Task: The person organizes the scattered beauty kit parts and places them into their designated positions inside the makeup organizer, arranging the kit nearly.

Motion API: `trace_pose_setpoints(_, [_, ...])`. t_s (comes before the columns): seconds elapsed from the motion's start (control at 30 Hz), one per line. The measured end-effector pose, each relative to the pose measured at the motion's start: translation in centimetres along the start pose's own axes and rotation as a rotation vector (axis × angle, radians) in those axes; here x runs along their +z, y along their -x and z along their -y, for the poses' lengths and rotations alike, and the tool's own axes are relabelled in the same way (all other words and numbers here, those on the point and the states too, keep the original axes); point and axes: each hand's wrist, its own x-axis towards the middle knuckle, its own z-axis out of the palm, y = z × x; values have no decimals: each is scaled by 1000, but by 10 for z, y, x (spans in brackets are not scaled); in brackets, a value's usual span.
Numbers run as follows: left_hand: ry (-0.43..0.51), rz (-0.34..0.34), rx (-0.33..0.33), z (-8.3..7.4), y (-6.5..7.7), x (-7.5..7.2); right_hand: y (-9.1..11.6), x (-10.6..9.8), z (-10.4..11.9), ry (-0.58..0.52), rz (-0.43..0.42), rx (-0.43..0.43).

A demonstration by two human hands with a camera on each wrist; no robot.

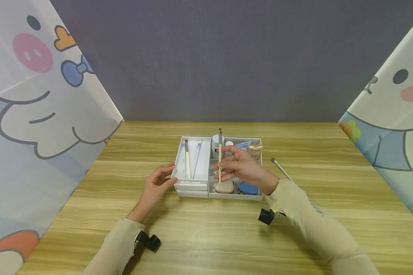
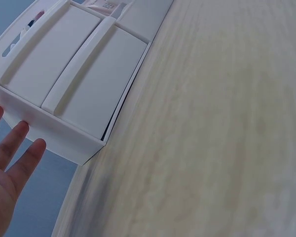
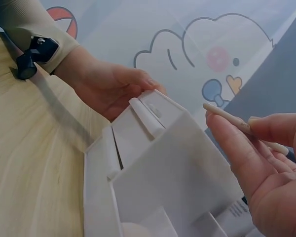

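My right hand pinches a makeup brush by its pale handle, nearly upright with the bristles up. The brush is over the middle of a white cosmetics organizer. In the right wrist view the brush handle lies between thumb and fingers. The left hand touches the organizer's left side, its thumb at the front corner. Straight fingers show against that side wall in the left wrist view. Inside the organizer's left top tray lie another makeup brush and thin stick-like items.
Right compartments hold a white jar, a small white bottle, a blue tube, a beige tube, a beige puff and a blue puff. Another brush lies on the wooden table, beside the right forearm.
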Motion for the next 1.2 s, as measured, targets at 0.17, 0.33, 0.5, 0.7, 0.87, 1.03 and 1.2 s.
trace_pose_setpoints(0.17, [4,-10,-8,-1,0,1,-7,6,-4,-4,-8,23])
trace_pose_setpoints(0.33, [0,-22,-15,-2,-1,2,-14,12,-6,7,-9,9])
trace_pose_setpoints(0.5, [5,-24,-16,-2,-1,1,-21,19,-5,26,-27,17])
trace_pose_setpoints(0.7, [13,-25,-9,-1,-1,1,-29,26,-1,69,-69,54])
trace_pose_setpoints(0.87, [6,-27,-18,-1,-1,1,-36,29,3,121,-90,72])
trace_pose_setpoints(1.03, [11,-23,-19,-1,-1,1,-42,33,9,218,-106,140])
trace_pose_setpoints(1.2, [28,-18,-5,0,-1,1,-49,35,17,302,-86,229])
